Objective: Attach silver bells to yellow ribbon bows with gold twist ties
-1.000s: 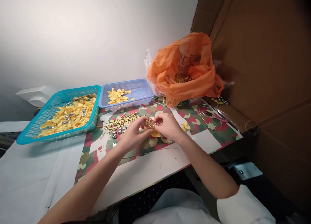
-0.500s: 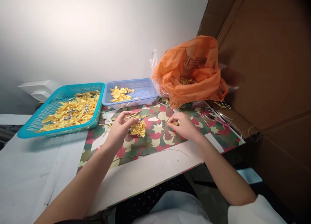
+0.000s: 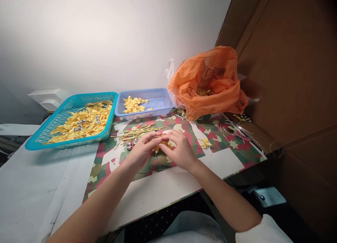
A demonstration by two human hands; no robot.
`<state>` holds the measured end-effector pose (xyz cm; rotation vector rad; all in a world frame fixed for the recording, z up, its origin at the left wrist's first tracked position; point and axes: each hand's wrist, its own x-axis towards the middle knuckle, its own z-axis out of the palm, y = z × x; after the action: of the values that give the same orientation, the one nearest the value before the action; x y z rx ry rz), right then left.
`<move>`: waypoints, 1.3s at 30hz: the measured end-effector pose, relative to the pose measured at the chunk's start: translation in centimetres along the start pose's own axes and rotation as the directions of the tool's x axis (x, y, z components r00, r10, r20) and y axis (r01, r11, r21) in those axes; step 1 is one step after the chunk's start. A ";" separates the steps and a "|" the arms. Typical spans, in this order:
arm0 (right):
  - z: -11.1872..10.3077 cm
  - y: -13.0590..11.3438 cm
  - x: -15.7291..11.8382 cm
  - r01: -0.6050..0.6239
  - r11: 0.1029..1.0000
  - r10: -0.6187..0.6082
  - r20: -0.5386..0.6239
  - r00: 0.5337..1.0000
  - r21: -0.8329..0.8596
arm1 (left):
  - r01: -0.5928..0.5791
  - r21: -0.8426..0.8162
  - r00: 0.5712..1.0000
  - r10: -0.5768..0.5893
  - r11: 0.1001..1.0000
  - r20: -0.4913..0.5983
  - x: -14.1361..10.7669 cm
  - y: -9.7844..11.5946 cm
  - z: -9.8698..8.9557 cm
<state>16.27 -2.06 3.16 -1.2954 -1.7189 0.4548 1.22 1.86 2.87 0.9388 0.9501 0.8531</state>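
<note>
My left hand (image 3: 144, 147) and my right hand (image 3: 179, 148) meet over the middle of the patterned mat, fingertips pinched together. Between them is a yellow ribbon bow (image 3: 157, 149), largely covered by my fingers. More yellow ribbon shows behind the right fingers, but I cannot tell if it is the same piece. Gold twist ties (image 3: 140, 131) lie in a loose bunch just beyond my left hand. Beside that hand rest silver bells (image 3: 129, 146). Another yellow bow (image 3: 205, 143) with a thin gold tie lies to the right of my right hand.
A teal basket (image 3: 39, 139) of yellow bows, bells and gold ties stands at left. Next to it, a blue basket (image 3: 160, 103) holds a few bows. An orange plastic bag (image 3: 213, 104) sits back right, near a cardboard wall (image 3: 295, 67). Pink-handled tool (image 3: 243, 136) lies at right.
My right hand has moved left to meet my left hand, which has shifted slightly right. A yellow bow now lies on the mat at right, and the bells and ties are uncovered.
</note>
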 end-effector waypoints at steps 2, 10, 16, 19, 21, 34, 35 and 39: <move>-1.6 0.3 -0.1 0.058 0.998 -0.055 0.091 0.994 -0.038 | 0.014 0.026 0.999 -0.015 1.000 0.043 -0.1 0.0 -0.1; -9.8 4.6 -2.7 -0.141 0.852 0.241 0.138 0.961 -0.505 | 0.064 -0.010 0.996 -0.063 0.998 0.070 -0.4 0.2 0.0; -9.3 5.2 -2.3 -0.191 0.869 0.272 0.119 0.955 -0.456 | 0.058 -0.079 0.998 -0.059 0.995 -0.007 -0.3 0.3 0.5; -6.5 3.6 -1.0 -0.208 0.971 0.211 0.010 0.977 -0.114 | 0.122 -0.120 0.992 -0.123 0.985 0.001 -0.3 0.0 0.7; -4.2 2.4 -0.4 -0.120 0.992 0.120 -0.004 0.993 -0.040 | 0.149 -0.133 0.989 -0.149 0.980 0.013 -0.3 -0.2 0.7; -0.4 1.8 1.4 0.428 0.742 -0.300 0.316 0.900 -0.516 | 0.072 -0.112 0.997 -0.074 0.991 -0.008 -0.6 -0.1 0.1; -0.5 1.8 1.5 0.451 0.736 -0.314 0.335 0.888 -0.506 | 0.077 -0.131 0.997 -0.079 0.988 -0.008 -0.5 -0.1 0.1; -0.8 2.0 1.8 0.514 0.710 -0.363 0.376 0.853 -0.481 | 0.099 -0.184 0.995 -0.102 0.978 -0.010 -0.4 -0.1 0.0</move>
<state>17.95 0.11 2.88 -1.1775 -2.4289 -0.2192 1.10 1.45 2.87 0.7200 0.9112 0.8490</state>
